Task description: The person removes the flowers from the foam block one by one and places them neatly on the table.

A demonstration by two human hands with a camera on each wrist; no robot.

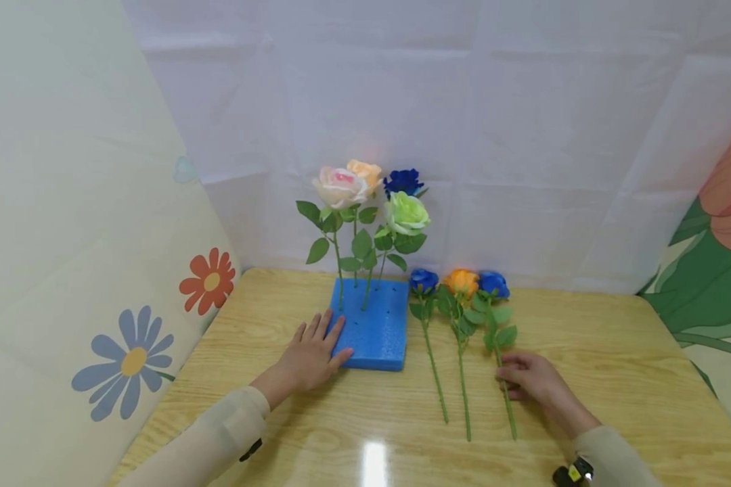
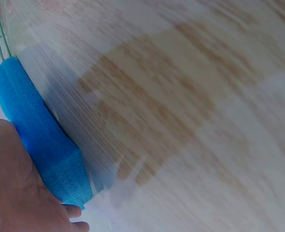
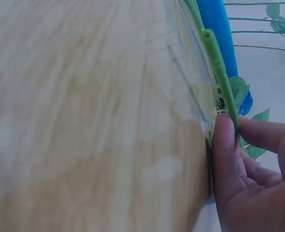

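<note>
My left hand [image 1: 312,355] lies with spread, straight fingers on the left edge of a blue foam block [image 1: 374,341], which also shows beside the palm in the left wrist view. Standing upright in the block are a pink-white rose [image 1: 340,188], a peach rose [image 1: 365,172], a dark blue rose [image 1: 403,181] and a light green rose [image 1: 408,213]. On the right, my right hand [image 1: 533,379] pinches the stem of a blue rose [image 1: 494,285] between thumb and fingers. In the right wrist view, the green stem's [image 3: 215,55] cut end points away from the fingertips.
Between the block and my right hand, another blue rose [image 1: 424,281] and an orange rose [image 1: 461,283] lie on the wooden table [image 1: 317,433], stems toward me. A white cloth backdrop [image 1: 524,135] hangs behind. Flower-printed panels stand at both sides.
</note>
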